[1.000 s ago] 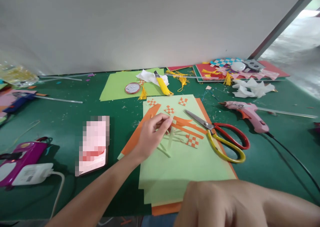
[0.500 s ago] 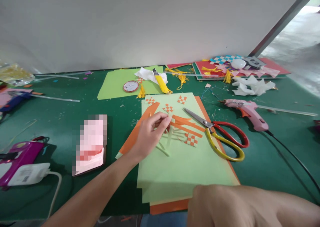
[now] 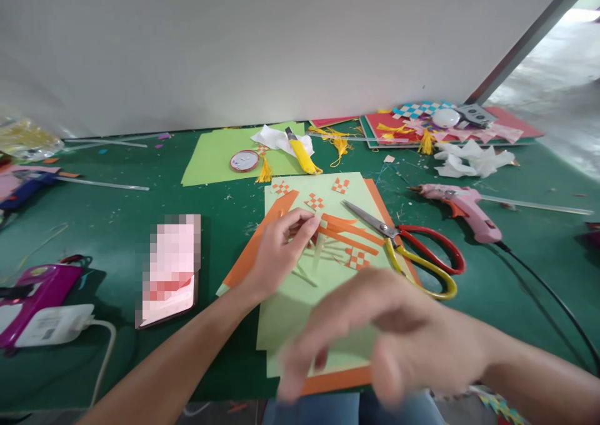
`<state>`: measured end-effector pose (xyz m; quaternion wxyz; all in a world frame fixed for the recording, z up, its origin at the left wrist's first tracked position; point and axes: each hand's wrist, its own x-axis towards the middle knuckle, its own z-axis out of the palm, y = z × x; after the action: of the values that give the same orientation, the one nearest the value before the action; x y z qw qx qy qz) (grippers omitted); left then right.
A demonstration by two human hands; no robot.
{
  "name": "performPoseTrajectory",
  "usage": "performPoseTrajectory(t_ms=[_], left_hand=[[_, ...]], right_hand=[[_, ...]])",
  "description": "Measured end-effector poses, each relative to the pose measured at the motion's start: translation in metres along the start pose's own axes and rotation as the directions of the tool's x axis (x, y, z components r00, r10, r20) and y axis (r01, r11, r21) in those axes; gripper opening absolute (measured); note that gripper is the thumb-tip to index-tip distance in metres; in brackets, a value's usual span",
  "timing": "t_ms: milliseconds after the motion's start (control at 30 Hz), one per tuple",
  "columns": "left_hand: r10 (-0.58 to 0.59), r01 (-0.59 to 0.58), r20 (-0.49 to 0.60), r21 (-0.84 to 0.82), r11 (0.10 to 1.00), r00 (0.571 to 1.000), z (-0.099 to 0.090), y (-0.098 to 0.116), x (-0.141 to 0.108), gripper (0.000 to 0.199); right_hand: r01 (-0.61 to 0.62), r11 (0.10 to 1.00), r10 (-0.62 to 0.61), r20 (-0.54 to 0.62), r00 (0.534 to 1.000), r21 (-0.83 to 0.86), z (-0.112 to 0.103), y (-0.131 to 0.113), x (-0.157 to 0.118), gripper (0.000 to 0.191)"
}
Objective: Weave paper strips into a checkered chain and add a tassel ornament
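Observation:
My left hand (image 3: 287, 244) pinches the end of some orange and pale green paper strips (image 3: 349, 231), which fan out to the right above the pale green sheet (image 3: 276, 331). Fingers apart and blurred, my right hand (image 3: 370, 331) hovers over the near part of that sheet with nothing in it. Small orange-checked woven paper pieces lie about: one woven piece (image 3: 357, 258) just below the strips, several more along the sheet's far edge. Scissors (image 3: 387, 230) with one red and one yellow handle rest at the sheet's right side.
A pink glue gun (image 3: 462, 206) lies to the right, its black cord running off the near side. Left of the sheets is a phone (image 3: 171, 275), with a purple power strip (image 3: 42, 300) beyond it. A yellow utility knife (image 3: 302, 153) and a round lid (image 3: 244, 160) sit farther back.
My right hand has come up and forward from the bottom edge, opening over the near part of the sheet. The left hand keeps its pinch in the same place.

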<state>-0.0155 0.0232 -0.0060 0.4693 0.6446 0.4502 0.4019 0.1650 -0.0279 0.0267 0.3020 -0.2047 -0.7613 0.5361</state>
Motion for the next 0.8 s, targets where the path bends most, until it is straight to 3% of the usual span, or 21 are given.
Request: performPoseTrajectory(t_ms=[33, 67, 133, 200, 300, 367, 433, 500, 567, 633, 700, 800], left_hand=[[0.013, -0.013, -0.008, 0.008, 1.000, 1.000, 0.000, 0.000, 0.000, 0.022], [0.030, -0.030, -0.013, 0.014, 0.999, 0.999, 0.000, 0.001, 0.001, 0.022], [0.054, -0.054, -0.010, 0.019, 0.998, 0.998, 0.000, 0.001, 0.001, 0.023], [0.042, -0.042, 0.003, 0.009, 0.999, 0.999, 0.001, 0.002, 0.002, 0.025], [-0.013, 0.013, -0.026, -0.004, 1.000, 1.000, 0.001, 0.001, 0.002, 0.028], [-0.051, 0.049, -0.076, -0.037, 0.998, 0.996, 0.000, -0.002, 0.002, 0.028], [-0.080, 0.068, -0.134, -0.091, 0.994, 0.988, -0.001, -0.004, 0.004, 0.026], [-0.082, 0.057, -0.189, -0.138, 0.989, 0.978, -0.002, -0.006, 0.006, 0.025], [-0.087, 0.052, -0.217, -0.161, 0.986, 0.972, -0.002, -0.007, 0.007, 0.026], [-0.110, 0.071, -0.211, -0.187, 0.980, 0.971, -0.002, -0.007, 0.007, 0.026], [-0.134, 0.092, -0.182, -0.223, 0.970, 0.974, -0.002, -0.007, 0.007, 0.026], [-0.138, 0.095, -0.159, -0.254, 0.963, 0.978, -0.002, -0.007, 0.006, 0.025]], right_hand=[[-0.007, 1.000, 0.007, -0.062, 0.998, 0.003, -0.005, -0.005, 0.009, 0.037], [0.001, 0.994, -0.025, -0.221, 0.975, -0.106, -0.011, -0.008, 0.015, 0.027], [-0.066, 0.899, -0.158, -0.459, 0.874, -0.433, -0.022, -0.008, 0.024, 0.016], [-0.162, 0.780, -0.273, -0.563, 0.780, -0.604, -0.030, -0.001, 0.026, 0.014], [-0.241, 0.705, -0.351, -0.623, 0.699, -0.667, -0.033, 0.010, 0.023, 0.014], [-0.204, 0.647, -0.414, -0.564, 0.714, -0.734, -0.028, 0.017, 0.021, 0.024], [-0.123, 0.551, -0.448, -0.418, 0.790, -0.825, -0.021, 0.026, 0.020, 0.035], [-0.106, 0.465, -0.376, -0.305, 0.875, -0.879, -0.014, 0.036, 0.021, 0.041], [-0.193, 0.430, -0.242, -0.318, 0.917, -0.882, -0.010, 0.045, 0.023, 0.043], [-0.323, 0.457, -0.112, -0.414, 0.903, -0.828, -0.010, 0.052, 0.026, 0.043], [-0.441, 0.536, 0.017, -0.512, 0.859, -0.720, -0.013, 0.053, 0.028, 0.040], [-0.501, 0.696, 0.172, -0.558, 0.812, -0.515, -0.017, 0.050, 0.031, 0.032]])
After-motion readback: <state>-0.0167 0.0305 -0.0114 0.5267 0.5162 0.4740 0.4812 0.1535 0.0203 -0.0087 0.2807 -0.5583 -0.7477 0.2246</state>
